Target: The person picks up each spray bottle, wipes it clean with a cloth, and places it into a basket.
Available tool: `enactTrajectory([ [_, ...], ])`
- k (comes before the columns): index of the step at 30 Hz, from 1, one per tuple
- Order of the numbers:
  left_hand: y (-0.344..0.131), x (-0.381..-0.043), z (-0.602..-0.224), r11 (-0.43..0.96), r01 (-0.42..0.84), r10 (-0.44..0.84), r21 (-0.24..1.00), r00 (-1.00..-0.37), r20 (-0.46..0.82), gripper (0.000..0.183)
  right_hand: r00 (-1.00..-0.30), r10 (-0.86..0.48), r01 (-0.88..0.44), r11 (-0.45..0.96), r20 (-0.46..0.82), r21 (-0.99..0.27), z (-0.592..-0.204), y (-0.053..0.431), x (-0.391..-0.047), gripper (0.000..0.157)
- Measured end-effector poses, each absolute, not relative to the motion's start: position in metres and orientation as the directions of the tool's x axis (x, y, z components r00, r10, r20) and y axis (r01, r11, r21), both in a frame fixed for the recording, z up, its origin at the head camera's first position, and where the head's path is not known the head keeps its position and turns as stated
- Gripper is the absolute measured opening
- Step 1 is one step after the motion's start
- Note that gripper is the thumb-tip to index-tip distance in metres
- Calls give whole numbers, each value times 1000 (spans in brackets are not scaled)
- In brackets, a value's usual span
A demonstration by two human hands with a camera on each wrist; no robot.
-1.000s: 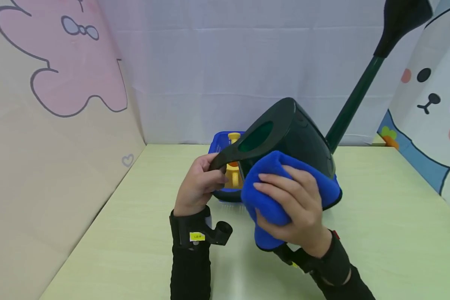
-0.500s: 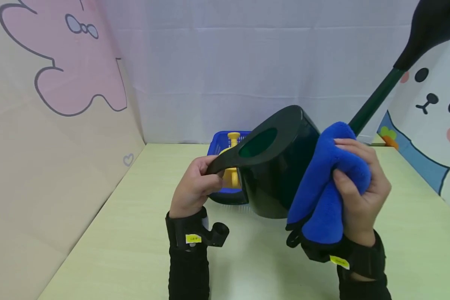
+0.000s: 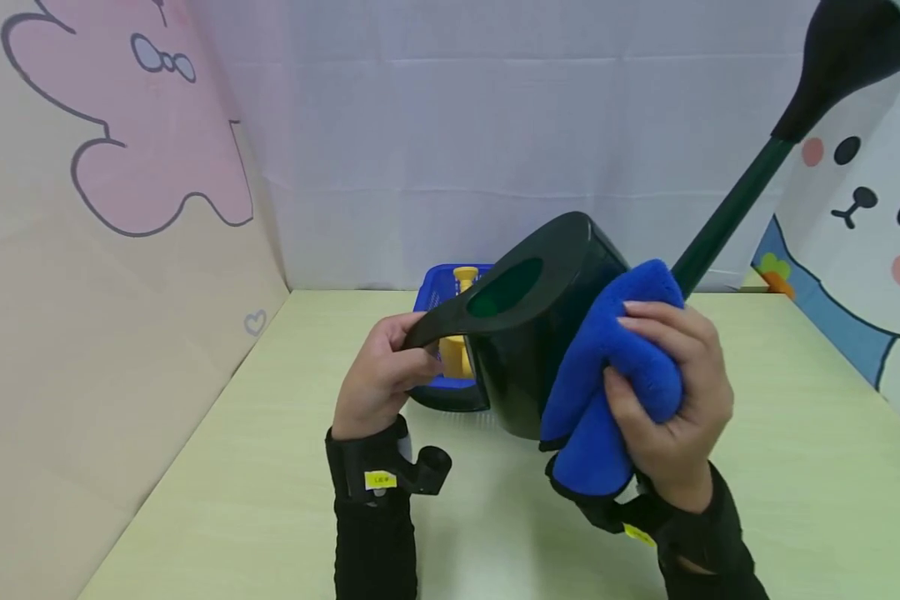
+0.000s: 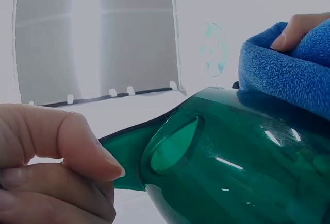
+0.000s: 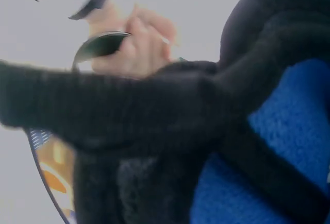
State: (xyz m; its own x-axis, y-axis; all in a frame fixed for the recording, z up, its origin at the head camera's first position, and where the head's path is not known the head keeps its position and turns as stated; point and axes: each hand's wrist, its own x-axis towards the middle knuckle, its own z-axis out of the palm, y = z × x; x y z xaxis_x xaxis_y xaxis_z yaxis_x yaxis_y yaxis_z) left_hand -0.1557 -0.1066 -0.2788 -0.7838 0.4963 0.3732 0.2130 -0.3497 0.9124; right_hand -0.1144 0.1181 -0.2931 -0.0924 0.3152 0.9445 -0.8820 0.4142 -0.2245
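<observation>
A dark green watering can (image 3: 521, 367) with a long spout is held tilted above the table. My left hand (image 3: 384, 371) grips its handle, thumb and fingers curled round it, as the left wrist view also shows with the can's translucent green body (image 4: 232, 167). A blue cloth (image 3: 615, 375) with black edging is bunched in my right hand (image 3: 678, 396). It lies against the can's right side, near the base of the spout. In the right wrist view the cloth's black edging (image 5: 129, 110) hides most of the scene.
Behind the can stands a blue basket (image 3: 437, 287) with yellow toy-like things (image 3: 457, 358) in it, partly hidden. The spout's black head (image 3: 855, 58) reaches up at the right. A pale green table (image 3: 270, 500) lies below, with printed curtains around it.
The cloth in my right hand moved from the can's front to the right and up to the spout, then back left and slightly down onto the can's side. My left hand keeps its grip.
</observation>
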Motion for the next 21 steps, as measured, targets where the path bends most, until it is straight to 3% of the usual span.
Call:
enactTrajectory([
  [4,-107,-157,-279,-356,207,493,911,-787,371,19,58,130,-833,552,990,-24,-303,102,-116,35],
  [7,-105,-157,-279,-351,210,495,913,-786,371,17,141,-94,-760,628,986,168,-311,89,-116,35],
  [9,-104,-157,-279,-350,214,501,912,-780,375,17,146,-259,-718,637,955,282,-316,80,-115,35],
  [12,-103,-157,-279,-351,220,507,910,-772,382,18,70,-442,-675,639,894,369,-323,71,-111,39],
  [16,-103,-157,-280,-350,223,511,910,-769,385,18,31,-487,-650,654,873,387,-326,69,-111,40],
  [21,-102,-156,-280,-344,216,520,914,-767,377,20,119,-342,-680,656,932,328,-321,77,-116,39],
])
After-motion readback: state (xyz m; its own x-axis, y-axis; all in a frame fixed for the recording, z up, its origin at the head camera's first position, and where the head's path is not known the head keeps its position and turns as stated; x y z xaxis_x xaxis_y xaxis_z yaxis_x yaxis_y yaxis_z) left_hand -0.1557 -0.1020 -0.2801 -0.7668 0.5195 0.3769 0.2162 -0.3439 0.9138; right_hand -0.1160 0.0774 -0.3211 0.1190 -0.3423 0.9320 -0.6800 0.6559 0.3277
